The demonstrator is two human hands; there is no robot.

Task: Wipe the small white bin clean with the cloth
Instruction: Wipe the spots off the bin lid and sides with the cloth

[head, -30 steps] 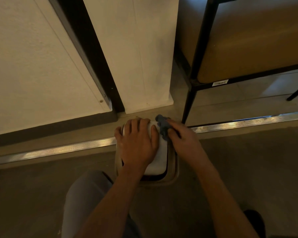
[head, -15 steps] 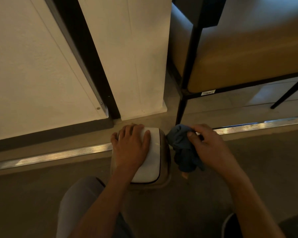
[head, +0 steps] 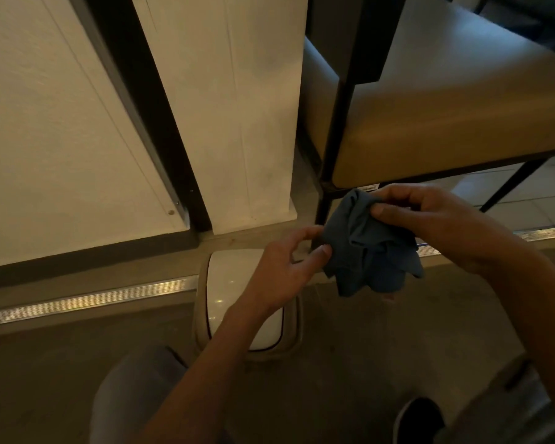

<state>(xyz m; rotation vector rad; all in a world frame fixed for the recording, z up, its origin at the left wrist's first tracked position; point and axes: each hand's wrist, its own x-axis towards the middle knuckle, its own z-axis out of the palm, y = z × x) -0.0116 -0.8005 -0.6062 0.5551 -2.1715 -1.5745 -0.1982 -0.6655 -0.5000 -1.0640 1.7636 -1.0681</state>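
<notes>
Both hands up off the bin: right hand [head: 430, 225] pinches the bunched blue cloth [head: 370, 248] at its top, left hand [head: 279, 270] nips its near edge with thumb and fingertips. Small white bin [head: 228, 293] sits on the floor below the left wrist, just beside the metal floor strip [head: 77, 299].

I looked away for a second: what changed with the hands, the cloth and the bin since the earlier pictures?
The left hand came off the small white bin's lid and now pinches the crumpled blue cloth. The right hand lifted the cloth off the bin, up and rightward, and keeps gripping it. The bin stayed put on the floor.
</notes>
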